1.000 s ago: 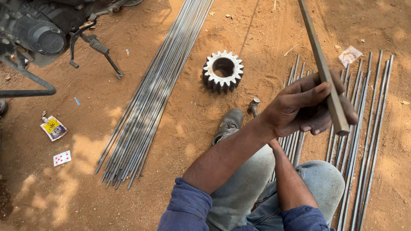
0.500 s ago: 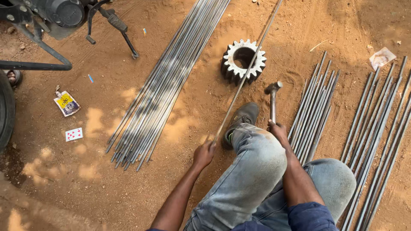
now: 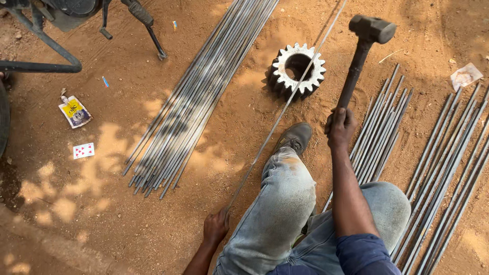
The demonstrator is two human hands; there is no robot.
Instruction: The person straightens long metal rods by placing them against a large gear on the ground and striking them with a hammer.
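Reddish-brown packed dirt [image 3: 153, 229], dappled with sun and shade, is the ground you sit on with your jeans-clad knees drawn up and a worn grey shoe [image 3: 294, 136] planted ahead of you. Your left hand [image 3: 216, 227] is closed around the near end of a long thin grey steel rod [image 3: 285, 104], low beside your left knee; that rod runs diagonally away from you and lies across the rim of a large toothed steel gear wheel [image 3: 297, 69] resting flat on the dirt. Your right hand [image 3: 341, 127] is clenched on the dark handle of a heavy black-headed hammer [image 3: 362, 50], raised so its head hangs just right of the gear. A broad bundle of similar grey rods [image 3: 198, 99] lies on the left, and two more sets [image 3: 438, 168] lie to your right. Near the left edge sit a yellow-and-white pouch [image 3: 75, 111] and a playing card [image 3: 83, 150]
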